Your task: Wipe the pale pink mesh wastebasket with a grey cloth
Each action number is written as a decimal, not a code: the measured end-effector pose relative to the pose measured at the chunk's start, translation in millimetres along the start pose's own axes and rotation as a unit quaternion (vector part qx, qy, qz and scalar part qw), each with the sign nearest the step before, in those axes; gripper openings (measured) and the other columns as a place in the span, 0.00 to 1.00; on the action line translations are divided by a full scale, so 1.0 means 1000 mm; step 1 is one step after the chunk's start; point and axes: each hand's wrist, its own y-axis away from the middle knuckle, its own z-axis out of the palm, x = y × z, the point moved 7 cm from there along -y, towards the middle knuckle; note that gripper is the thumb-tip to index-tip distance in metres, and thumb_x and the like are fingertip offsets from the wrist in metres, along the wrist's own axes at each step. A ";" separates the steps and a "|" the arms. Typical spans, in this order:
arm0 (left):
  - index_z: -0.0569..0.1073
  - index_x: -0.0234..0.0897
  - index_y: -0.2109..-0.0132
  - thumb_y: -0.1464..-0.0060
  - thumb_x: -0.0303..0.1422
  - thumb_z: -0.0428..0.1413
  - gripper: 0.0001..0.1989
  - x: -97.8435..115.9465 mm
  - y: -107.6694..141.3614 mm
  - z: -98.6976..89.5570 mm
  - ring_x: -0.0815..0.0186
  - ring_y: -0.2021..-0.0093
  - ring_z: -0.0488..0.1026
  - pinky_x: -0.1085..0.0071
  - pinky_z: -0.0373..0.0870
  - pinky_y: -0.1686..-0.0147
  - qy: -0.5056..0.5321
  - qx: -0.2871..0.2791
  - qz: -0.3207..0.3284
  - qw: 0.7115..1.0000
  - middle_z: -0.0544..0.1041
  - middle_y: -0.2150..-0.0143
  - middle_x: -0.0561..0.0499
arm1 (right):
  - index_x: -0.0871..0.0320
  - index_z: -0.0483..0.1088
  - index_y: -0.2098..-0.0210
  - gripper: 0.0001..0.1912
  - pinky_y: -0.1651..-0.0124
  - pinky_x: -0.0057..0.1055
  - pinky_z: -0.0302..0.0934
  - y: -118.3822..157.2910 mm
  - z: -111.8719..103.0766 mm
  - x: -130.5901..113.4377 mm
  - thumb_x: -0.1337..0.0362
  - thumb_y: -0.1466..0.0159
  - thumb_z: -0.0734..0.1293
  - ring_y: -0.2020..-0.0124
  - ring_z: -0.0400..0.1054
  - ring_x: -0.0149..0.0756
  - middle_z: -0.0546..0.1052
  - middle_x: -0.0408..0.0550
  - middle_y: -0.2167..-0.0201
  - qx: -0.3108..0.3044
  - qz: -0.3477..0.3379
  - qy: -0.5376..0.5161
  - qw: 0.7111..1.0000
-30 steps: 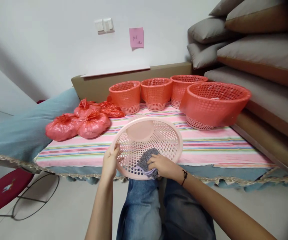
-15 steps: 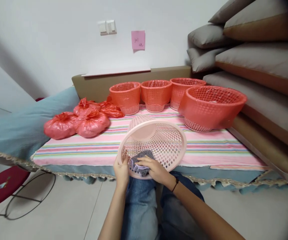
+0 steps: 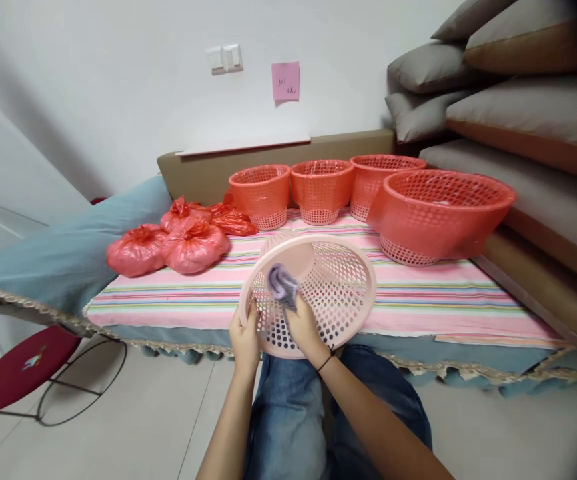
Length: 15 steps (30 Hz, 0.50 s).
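Observation:
A pale pink plastic basket (image 3: 341, 300) with a mesh of holes lies tilted, its mouth turned toward me at the front edge of the striped cloth. My left hand (image 3: 246, 337) grips its rim at the left, thumb inside. Inside the mouth, my right hand (image 3: 305, 327) is closed on a folded cloth (image 3: 283, 285), grey with a lilac side and slightly blurred. The cloth is raised off the basket wall. My right fingertips are partly hidden behind the hand and cloth.
Several baskets lined with red plastic bags (image 3: 321, 190) stand at the back and right. Knotted red bags (image 3: 195, 247) sit at the left on the striped cloth (image 3: 178, 300). Grey cushions (image 3: 528, 113) are piled at the right. A dark red stool (image 3: 23, 370) stands lower left.
My right hand has lifted the folded cloth from the basket's lower left wall up toward the middle of the mouth. My left hand keeps its hold on the rim. The view has shifted slightly left.

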 end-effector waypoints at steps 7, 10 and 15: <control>0.76 0.36 0.42 0.43 0.48 0.58 0.28 0.017 -0.004 -0.003 0.54 0.37 0.70 0.59 0.61 0.35 -0.027 0.021 0.029 0.999 0.76 0.40 0.42 | 0.54 0.74 0.44 0.33 0.31 0.43 0.55 0.017 0.034 -0.009 0.78 0.46 0.59 0.37 0.66 0.38 0.74 0.48 0.40 -0.239 -0.042 0.010 0.970; 0.76 0.37 0.42 0.47 0.48 0.61 0.30 0.013 -0.008 -0.008 0.53 0.38 0.71 0.59 0.65 0.39 -0.016 0.031 -0.001 0.999 0.75 0.39 0.41 | 0.53 0.77 0.47 0.34 0.31 0.42 0.54 0.038 0.019 -0.016 0.80 0.48 0.58 0.37 0.65 0.39 0.73 0.49 0.38 -0.336 -0.072 0.089 0.935; 0.76 0.38 0.43 0.49 0.52 0.62 0.32 0.003 -0.012 -0.011 0.52 0.40 0.73 0.60 0.73 0.47 0.004 0.009 -0.046 0.999 0.75 0.40 0.38 | 0.52 0.81 0.53 0.33 0.30 0.50 0.51 0.055 -0.029 -0.016 0.82 0.48 0.57 0.38 0.67 0.43 0.75 0.50 0.41 -0.417 -0.095 0.293 0.855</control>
